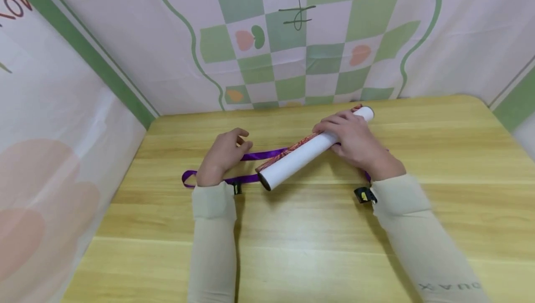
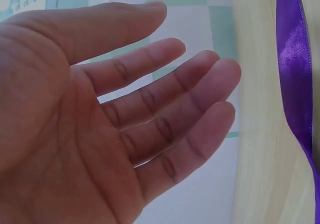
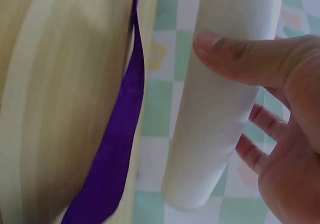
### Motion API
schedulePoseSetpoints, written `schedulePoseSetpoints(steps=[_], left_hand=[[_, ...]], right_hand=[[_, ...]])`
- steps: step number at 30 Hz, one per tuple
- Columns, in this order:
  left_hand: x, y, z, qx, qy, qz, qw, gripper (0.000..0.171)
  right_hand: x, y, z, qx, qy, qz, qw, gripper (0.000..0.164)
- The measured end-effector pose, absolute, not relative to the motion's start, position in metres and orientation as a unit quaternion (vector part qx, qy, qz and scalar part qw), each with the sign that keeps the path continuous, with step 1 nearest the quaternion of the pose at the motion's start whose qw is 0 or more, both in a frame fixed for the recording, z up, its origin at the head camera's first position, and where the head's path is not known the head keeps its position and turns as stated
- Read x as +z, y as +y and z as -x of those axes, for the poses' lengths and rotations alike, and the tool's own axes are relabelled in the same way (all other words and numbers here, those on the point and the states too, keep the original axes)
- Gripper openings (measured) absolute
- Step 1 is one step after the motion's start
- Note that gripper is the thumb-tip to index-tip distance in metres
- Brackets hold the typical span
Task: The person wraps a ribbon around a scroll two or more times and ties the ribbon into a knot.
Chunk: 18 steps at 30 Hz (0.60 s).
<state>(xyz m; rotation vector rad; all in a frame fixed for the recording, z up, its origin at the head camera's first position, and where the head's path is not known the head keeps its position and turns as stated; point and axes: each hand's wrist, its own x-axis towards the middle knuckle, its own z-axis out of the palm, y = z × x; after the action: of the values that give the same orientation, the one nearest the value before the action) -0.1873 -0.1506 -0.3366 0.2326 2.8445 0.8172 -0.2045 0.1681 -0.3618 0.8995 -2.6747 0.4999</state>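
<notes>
A white rolled sheet (image 1: 298, 160) with a red patterned edge slants above the table, its near end pointing left. My right hand (image 1: 355, 138) grips it toward its far end; in the right wrist view the thumb lies across the white roll (image 3: 210, 119). A purple ribbon (image 1: 263, 155) lies in a long loop on the table, passing beneath the roll. My left hand (image 1: 223, 154) hovers over the ribbon's left part, fingers loosely bent. In the left wrist view its palm (image 2: 85, 124) holds nothing, and the purple ribbon (image 2: 295, 58) runs apart from the fingertips.
The wooden table (image 1: 301, 252) reaches back to a cloth wall (image 1: 175, 75) printed with green checks. Another cloth wall (image 1: 54, 108) stands along the left side. Small black devices (image 1: 364, 195) sit at both wrists.
</notes>
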Motion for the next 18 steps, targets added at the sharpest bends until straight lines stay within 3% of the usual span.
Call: schedulePoseSetpoints(steps=[8,18], left_hand=[[-0.332,-0.155,0.185,0.278,0.955,-0.068,0.079,0.046],[-0.335,-0.158,0.186,0.272,0.957,-0.059,0.083,0.046]], right_hand=[[-0.368,0.144,0.204,0.185,-0.881,-0.402,0.169,0.052],[-0.364,0.118,0.204,0.100,-0.889,-0.441,0.076,0.051]])
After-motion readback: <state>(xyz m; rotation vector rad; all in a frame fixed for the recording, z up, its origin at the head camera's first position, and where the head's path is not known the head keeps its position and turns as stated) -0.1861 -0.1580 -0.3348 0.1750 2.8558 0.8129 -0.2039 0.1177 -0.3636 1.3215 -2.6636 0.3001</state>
